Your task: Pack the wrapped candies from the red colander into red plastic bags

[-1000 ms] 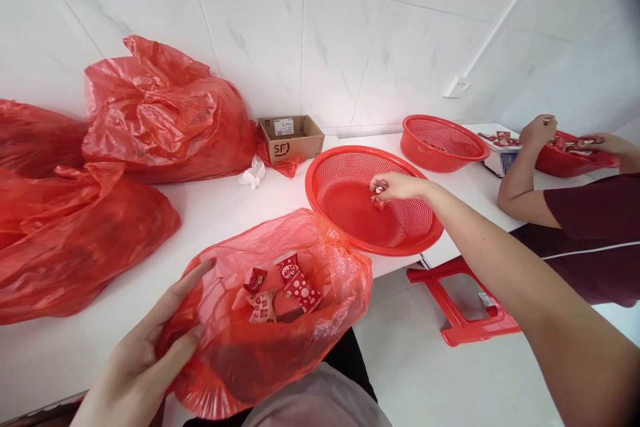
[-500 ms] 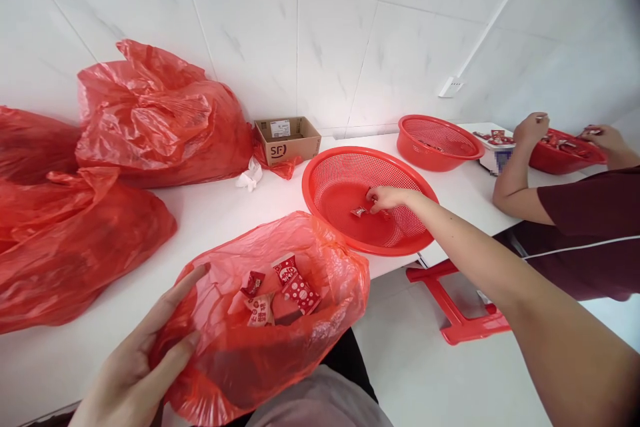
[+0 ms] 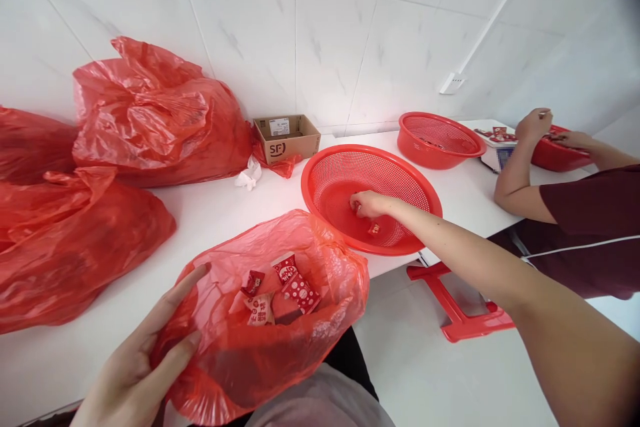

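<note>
The left hand (image 3: 135, 363) is wide open, thumb and forefinger spread, with the near left edge of the red bag (image 3: 235, 373) resting in it; any grip beneath is hidden. The right hand (image 3: 371, 204) reaches down into the basket (image 3: 327, 177), fingers curled in and partly closed around a small wrapped piece (image 3: 357, 207) at their tips. How firmly it is held, the view cannot tell.

A loose sweet (image 3: 374, 229) lies on the basket floor just on the near side of the right hand, close under the wrist, far from the left hand.

Four packets sit in the bag: a small dark one (image 3: 253, 283), a pale one (image 3: 260, 310), a white-topped one (image 3: 285, 269) and a dotted one (image 3: 302, 293), its long axis slanting away from the basket as it runs up to the left. They lie between the two hands, to the right of the left thumb and to the near left of the right hand.

The bag's long axis runs from the left hand up toward the basket, its far right end close against the near rim.
</note>
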`<state>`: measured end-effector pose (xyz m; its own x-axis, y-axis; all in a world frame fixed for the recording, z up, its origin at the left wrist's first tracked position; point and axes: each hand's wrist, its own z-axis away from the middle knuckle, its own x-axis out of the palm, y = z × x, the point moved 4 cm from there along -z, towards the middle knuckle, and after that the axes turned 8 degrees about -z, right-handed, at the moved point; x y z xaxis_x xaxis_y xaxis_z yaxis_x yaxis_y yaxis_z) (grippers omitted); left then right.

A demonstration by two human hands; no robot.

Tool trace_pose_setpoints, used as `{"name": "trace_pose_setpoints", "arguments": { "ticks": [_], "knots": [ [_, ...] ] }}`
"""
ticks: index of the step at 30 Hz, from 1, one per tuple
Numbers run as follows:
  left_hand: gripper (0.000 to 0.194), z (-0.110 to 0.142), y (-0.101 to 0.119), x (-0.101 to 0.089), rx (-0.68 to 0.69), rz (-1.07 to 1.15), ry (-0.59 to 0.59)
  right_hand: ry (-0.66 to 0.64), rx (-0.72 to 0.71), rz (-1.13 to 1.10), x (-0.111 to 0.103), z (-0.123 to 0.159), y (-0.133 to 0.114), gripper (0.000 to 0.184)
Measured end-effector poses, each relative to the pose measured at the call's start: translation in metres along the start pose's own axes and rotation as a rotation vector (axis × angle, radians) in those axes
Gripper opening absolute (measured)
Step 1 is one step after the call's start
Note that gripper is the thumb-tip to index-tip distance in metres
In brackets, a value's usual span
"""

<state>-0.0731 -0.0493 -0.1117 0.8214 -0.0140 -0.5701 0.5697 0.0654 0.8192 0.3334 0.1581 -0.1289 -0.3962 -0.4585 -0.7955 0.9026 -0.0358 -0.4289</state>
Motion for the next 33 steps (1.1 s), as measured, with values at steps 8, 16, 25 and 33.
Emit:
{"name": "trace_pose_setpoints", "arguments": {
  "ticks": [8, 16, 25, 33],
  "knots": [
    [0.059, 0.005, 0.03, 0.006, -0.182, 0.333, -0.044, -0.052, -0.589, -0.488, -0.016, 0.109, -0.13, 0.028],
    [0.056, 0.004, 0.047, 0.005, -0.161, 0.38, -0.039, 0.172, -0.665, -0.225, -0.018, 0.126, -0.144, 0.039],
    [0.061, 0.008, 0.036, 0.005, -0.191, 0.501, -0.06, -0.163, 0.079, 0.136, 0.01, 0.044, 0.006, 0.024],
    [0.061, 0.002, 0.056, 0.003, -0.121, 0.496, -0.067, 0.001, -0.434, -0.339, -0.029, 0.106, -0.099, 0.025]
  ]
}}
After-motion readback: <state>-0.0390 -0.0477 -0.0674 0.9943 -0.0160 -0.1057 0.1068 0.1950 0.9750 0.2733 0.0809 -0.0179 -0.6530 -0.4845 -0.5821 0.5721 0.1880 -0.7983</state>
